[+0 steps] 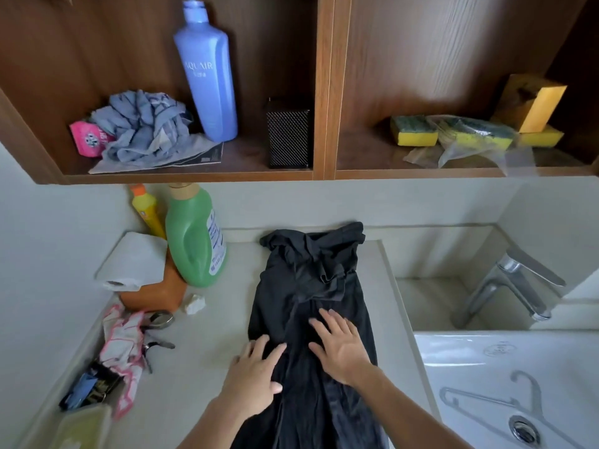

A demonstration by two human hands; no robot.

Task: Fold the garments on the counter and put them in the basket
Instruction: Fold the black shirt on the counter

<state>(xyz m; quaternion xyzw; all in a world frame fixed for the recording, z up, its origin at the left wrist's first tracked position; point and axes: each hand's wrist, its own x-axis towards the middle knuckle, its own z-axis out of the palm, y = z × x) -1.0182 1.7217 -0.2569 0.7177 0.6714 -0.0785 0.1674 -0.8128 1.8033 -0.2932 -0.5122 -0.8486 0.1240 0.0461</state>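
A black garment (308,286) lies lengthwise on the pale counter (210,345), its far end bunched near the back wall and its near end running off the bottom of the view. My left hand (256,374) rests flat on its left edge, fingers spread and straight. My right hand (340,345) presses flat on the middle of the cloth, fingers pointing away from me. Neither hand grips the fabric. No basket is in view.
A green detergent bottle (194,238), a yellow bottle (147,210), a paper roll (133,264) on an orange container, a pink-edged cloth (124,348) and small items crowd the counter's left. At right are a sink (518,384) holding a hanger (492,400) and a tap (515,283). Shelves hang above.
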